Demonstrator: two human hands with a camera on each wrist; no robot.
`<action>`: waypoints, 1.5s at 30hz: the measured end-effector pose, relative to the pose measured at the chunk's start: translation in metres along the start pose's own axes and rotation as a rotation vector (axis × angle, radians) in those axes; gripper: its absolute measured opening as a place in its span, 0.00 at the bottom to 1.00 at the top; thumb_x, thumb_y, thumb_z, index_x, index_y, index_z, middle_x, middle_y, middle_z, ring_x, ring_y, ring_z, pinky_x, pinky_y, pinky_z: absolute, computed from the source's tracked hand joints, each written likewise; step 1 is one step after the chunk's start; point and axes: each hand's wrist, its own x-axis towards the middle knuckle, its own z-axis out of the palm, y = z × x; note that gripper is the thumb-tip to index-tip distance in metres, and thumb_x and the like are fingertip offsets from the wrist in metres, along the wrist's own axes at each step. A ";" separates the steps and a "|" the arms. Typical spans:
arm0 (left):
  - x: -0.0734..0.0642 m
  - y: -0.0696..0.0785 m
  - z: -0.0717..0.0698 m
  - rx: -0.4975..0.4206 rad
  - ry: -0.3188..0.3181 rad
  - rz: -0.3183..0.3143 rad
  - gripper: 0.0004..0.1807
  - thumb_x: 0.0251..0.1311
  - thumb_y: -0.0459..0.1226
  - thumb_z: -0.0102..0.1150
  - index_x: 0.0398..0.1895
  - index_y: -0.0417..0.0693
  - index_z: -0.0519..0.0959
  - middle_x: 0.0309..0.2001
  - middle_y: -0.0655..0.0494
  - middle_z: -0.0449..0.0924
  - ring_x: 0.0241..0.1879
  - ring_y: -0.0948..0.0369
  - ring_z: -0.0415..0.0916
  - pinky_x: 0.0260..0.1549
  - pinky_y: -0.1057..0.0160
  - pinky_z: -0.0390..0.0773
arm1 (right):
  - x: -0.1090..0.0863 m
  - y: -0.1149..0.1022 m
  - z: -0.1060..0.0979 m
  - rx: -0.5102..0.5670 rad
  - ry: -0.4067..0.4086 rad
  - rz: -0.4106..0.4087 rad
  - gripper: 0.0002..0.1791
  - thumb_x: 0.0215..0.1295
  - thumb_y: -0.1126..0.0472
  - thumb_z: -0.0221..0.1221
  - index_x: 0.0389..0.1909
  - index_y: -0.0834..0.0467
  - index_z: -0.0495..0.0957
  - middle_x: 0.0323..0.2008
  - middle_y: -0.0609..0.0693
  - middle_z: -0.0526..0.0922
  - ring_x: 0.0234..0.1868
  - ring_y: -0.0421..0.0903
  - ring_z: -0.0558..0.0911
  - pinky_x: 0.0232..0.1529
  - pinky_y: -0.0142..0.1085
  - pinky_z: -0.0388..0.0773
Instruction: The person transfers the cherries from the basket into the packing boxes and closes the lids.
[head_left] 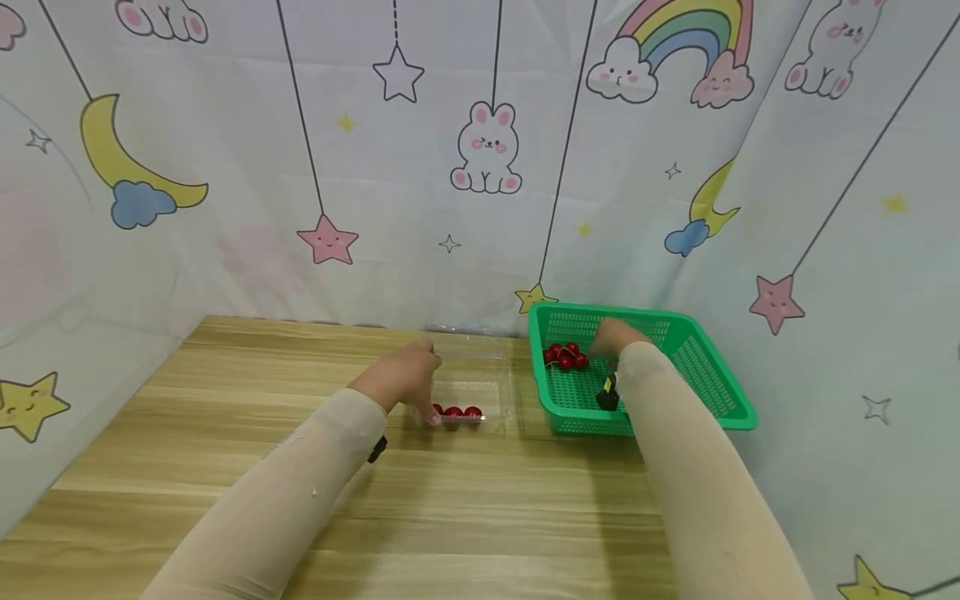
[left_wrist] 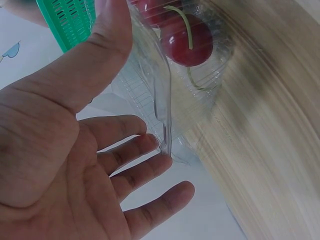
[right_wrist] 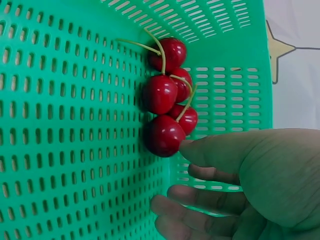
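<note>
A clear plastic box with its lid folded back lies on the table, red cherries lined up along its front. My left hand spans the box's left side, thumb at the front. In the left wrist view the fingers are spread and fairly straight, fingertips right at the clear plastic edge. Inside a green basket, my right hand reaches toward a cluster of stemmed cherries. Its thumb tip is right at the nearest cherry, the other fingers loosely extended below.
The basket stands at the right of the wood-grain table, close beside the box. A white curtain with cartoon prints hangs behind the table and along its sides. A black object shows at the right wrist.
</note>
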 end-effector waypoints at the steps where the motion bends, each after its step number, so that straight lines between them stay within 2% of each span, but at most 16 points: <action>1: 0.000 0.000 0.000 -0.003 0.000 0.000 0.60 0.52 0.53 0.93 0.84 0.37 0.73 0.77 0.40 0.73 0.77 0.42 0.75 0.77 0.41 0.80 | 0.000 -0.001 0.001 0.001 -0.001 0.003 0.18 0.80 0.61 0.68 0.61 0.69 0.86 0.62 0.67 0.88 0.42 0.55 0.94 0.41 0.43 0.94; 5: -0.001 0.000 -0.001 -0.017 -0.003 -0.002 0.59 0.52 0.52 0.93 0.84 0.37 0.73 0.79 0.40 0.72 0.79 0.41 0.73 0.78 0.39 0.79 | 0.001 -0.003 0.004 -0.045 -0.008 -0.002 0.15 0.81 0.64 0.68 0.61 0.65 0.89 0.61 0.65 0.90 0.46 0.54 0.93 0.45 0.45 0.94; 8: -0.001 0.000 -0.001 -0.022 -0.004 -0.003 0.59 0.52 0.52 0.93 0.84 0.38 0.73 0.80 0.39 0.71 0.80 0.41 0.71 0.79 0.38 0.77 | 0.000 -0.004 0.008 -0.063 -0.017 -0.008 0.13 0.81 0.63 0.68 0.60 0.63 0.91 0.62 0.63 0.90 0.44 0.51 0.91 0.45 0.44 0.93; 15: -0.001 0.001 -0.002 -0.012 -0.007 -0.001 0.59 0.52 0.53 0.93 0.84 0.37 0.73 0.81 0.39 0.70 0.81 0.40 0.70 0.80 0.39 0.76 | -0.004 -0.004 0.014 -0.075 -0.016 -0.076 0.18 0.83 0.59 0.67 0.65 0.64 0.90 0.74 0.67 0.84 0.40 0.46 0.92 0.40 0.39 0.91; 21: 0.000 0.002 -0.002 0.000 -0.004 0.004 0.59 0.52 0.53 0.93 0.83 0.37 0.74 0.78 0.39 0.72 0.78 0.41 0.73 0.79 0.40 0.78 | -0.005 -0.005 0.014 -0.092 -0.005 -0.102 0.20 0.83 0.58 0.67 0.67 0.64 0.88 0.73 0.65 0.85 0.42 0.49 0.93 0.42 0.40 0.91; 23: 0.000 0.002 -0.002 0.004 -0.003 0.005 0.59 0.52 0.53 0.93 0.83 0.37 0.74 0.77 0.39 0.73 0.78 0.41 0.74 0.78 0.40 0.79 | -0.005 -0.005 0.013 -0.094 0.007 -0.119 0.17 0.82 0.60 0.68 0.63 0.64 0.91 0.68 0.65 0.88 0.41 0.47 0.92 0.41 0.39 0.91; 25: 0.000 0.003 -0.002 0.005 -0.001 0.006 0.59 0.51 0.53 0.93 0.83 0.37 0.74 0.77 0.39 0.73 0.77 0.42 0.75 0.78 0.40 0.79 | -0.003 -0.004 0.012 -0.098 0.006 -0.116 0.10 0.82 0.62 0.67 0.45 0.65 0.93 0.48 0.62 0.93 0.34 0.42 0.84 0.37 0.37 0.86; 27: 0.001 0.003 -0.001 0.007 -0.001 0.006 0.59 0.51 0.53 0.93 0.83 0.36 0.74 0.77 0.39 0.73 0.77 0.42 0.74 0.78 0.40 0.79 | -0.002 -0.005 0.011 -0.105 0.003 -0.106 0.18 0.82 0.64 0.65 0.25 0.58 0.85 0.29 0.53 0.85 0.28 0.41 0.75 0.32 0.37 0.79; 29: 0.001 0.002 -0.002 0.009 -0.002 0.004 0.59 0.51 0.53 0.93 0.83 0.36 0.74 0.77 0.39 0.73 0.78 0.41 0.74 0.78 0.39 0.79 | -0.001 -0.007 0.008 -0.133 -0.015 -0.096 0.27 0.83 0.65 0.61 0.17 0.50 0.73 0.21 0.46 0.71 0.25 0.42 0.66 0.29 0.37 0.72; 30: 0.001 0.002 -0.002 0.009 -0.002 0.005 0.59 0.52 0.53 0.93 0.83 0.36 0.74 0.78 0.39 0.72 0.78 0.41 0.74 0.78 0.39 0.79 | -0.001 -0.008 0.007 -0.128 -0.026 -0.080 0.29 0.84 0.66 0.60 0.16 0.47 0.67 0.19 0.44 0.64 0.24 0.42 0.63 0.28 0.38 0.69; 35: 0.000 0.001 -0.001 0.007 -0.002 0.006 0.59 0.52 0.52 0.93 0.83 0.36 0.74 0.78 0.39 0.72 0.78 0.41 0.74 0.78 0.39 0.79 | 0.000 -0.010 0.010 -0.017 -0.023 -0.050 0.26 0.82 0.66 0.63 0.18 0.50 0.74 0.17 0.45 0.70 0.19 0.42 0.68 0.24 0.38 0.73; 38: 0.000 0.001 0.000 0.006 -0.004 0.005 0.59 0.51 0.52 0.94 0.82 0.36 0.75 0.75 0.39 0.74 0.76 0.42 0.76 0.77 0.40 0.80 | -0.001 -0.010 0.014 0.025 -0.023 -0.062 0.24 0.81 0.65 0.67 0.19 0.52 0.77 0.17 0.46 0.74 0.18 0.43 0.70 0.25 0.40 0.76; 45: -0.001 0.000 0.000 0.010 -0.007 0.005 0.60 0.52 0.53 0.93 0.84 0.37 0.73 0.76 0.40 0.73 0.76 0.43 0.75 0.76 0.41 0.81 | 0.000 -0.012 0.008 0.038 -0.035 -0.081 0.29 0.81 0.66 0.65 0.16 0.48 0.67 0.16 0.44 0.64 0.20 0.43 0.67 0.27 0.41 0.75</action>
